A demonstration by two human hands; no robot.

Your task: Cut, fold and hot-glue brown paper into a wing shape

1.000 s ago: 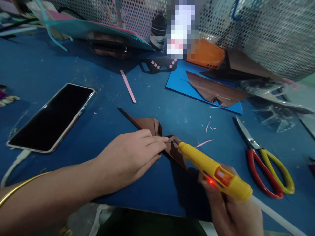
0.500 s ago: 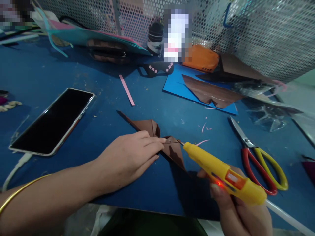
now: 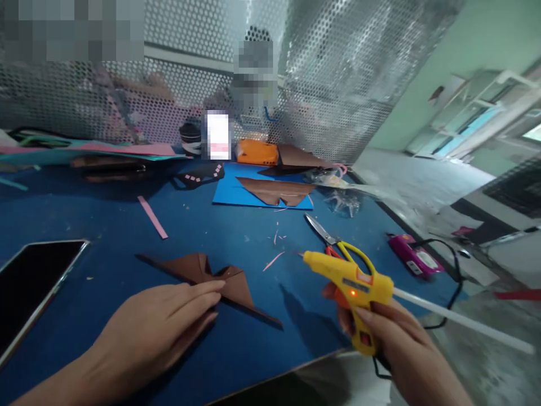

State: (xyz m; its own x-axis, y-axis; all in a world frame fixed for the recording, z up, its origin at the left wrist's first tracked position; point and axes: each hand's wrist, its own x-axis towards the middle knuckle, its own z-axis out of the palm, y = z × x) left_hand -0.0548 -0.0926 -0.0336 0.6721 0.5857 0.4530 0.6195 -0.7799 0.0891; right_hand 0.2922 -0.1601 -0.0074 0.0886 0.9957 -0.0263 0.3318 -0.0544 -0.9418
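On the blue table, two hands work with brown paper and a glue gun.
Left hand lies flat, fingers straight and pressing on the folded brown paper. Right hand is wrapped around the yellow glue gun, held up in the air, well apart from the paper. Scissors lie just behind the gun. A phone lies at the left.

Dim indoor light, cool cast. Brighter daylight seen at far right. Soft shadow thrown on blue surface under glue gun. Red lamp on gun glowing. Strong wide-angle bending at edges; right side smeared by motion blur. Mesh backdrop soft, several patches pixelated.
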